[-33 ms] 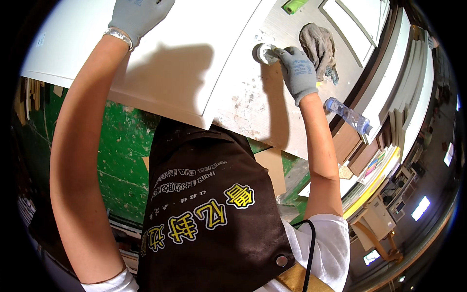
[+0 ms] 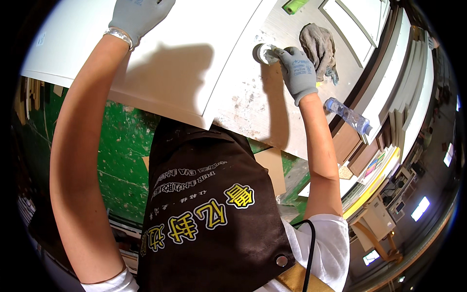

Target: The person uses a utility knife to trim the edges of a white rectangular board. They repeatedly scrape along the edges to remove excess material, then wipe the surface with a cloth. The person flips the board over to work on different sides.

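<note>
My left hand [image 2: 140, 19], in a grey work glove, is at the top edge over the large white panel [image 2: 180, 29]; its fingers are mostly cut off by the frame, so their state does not show. On the pale, stained worktop [image 2: 243, 104] to the right of the panel stands a small round white tub [image 2: 266, 54]. My right hand [image 2: 297, 70], gloved in grey too, has its fingers closed at the tub's right rim. Whether something thin is also between the fingertips cannot be made out. Just beyond that hand lies a crumpled grey-brown rag [image 2: 317, 44].
A clear plastic bottle [image 2: 348, 116] lies right of my right forearm. A green roll [image 2: 295, 6] and pale frame pieces [image 2: 348, 29] are at the far right of the worktop. Stacked boards [image 2: 389, 112] line the right side. The floor [image 2: 124, 151] is scuffed green.
</note>
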### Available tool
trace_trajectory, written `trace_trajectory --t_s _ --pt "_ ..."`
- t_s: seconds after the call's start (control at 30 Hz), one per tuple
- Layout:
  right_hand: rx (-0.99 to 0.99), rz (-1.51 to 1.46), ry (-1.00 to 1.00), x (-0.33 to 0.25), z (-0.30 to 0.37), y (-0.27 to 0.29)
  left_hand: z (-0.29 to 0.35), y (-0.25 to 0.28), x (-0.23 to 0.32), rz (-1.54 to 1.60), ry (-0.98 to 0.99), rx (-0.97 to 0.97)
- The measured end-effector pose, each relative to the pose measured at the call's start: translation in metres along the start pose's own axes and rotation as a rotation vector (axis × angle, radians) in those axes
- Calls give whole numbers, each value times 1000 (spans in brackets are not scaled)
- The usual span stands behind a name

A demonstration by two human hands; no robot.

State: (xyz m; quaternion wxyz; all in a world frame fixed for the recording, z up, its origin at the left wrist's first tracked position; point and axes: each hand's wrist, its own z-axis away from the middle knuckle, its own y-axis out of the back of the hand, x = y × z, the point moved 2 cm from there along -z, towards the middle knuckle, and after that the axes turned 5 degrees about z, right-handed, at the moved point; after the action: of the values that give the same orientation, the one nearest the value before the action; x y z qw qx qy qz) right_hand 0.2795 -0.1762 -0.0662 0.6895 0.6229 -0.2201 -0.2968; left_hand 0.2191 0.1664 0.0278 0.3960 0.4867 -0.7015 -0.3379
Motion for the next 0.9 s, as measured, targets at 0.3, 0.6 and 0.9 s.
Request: trace_trajectory --t_s 0.3,0.6,0.9 --pt "-41 48 11 0 -5 -3 0 1 0 31 28 -6" --pt "127 -123 35 3 0 8 1 -4 -4 20 8 18" --pt "-278 -1597 -433 -20 58 72 7 2 -5 12 26 16"
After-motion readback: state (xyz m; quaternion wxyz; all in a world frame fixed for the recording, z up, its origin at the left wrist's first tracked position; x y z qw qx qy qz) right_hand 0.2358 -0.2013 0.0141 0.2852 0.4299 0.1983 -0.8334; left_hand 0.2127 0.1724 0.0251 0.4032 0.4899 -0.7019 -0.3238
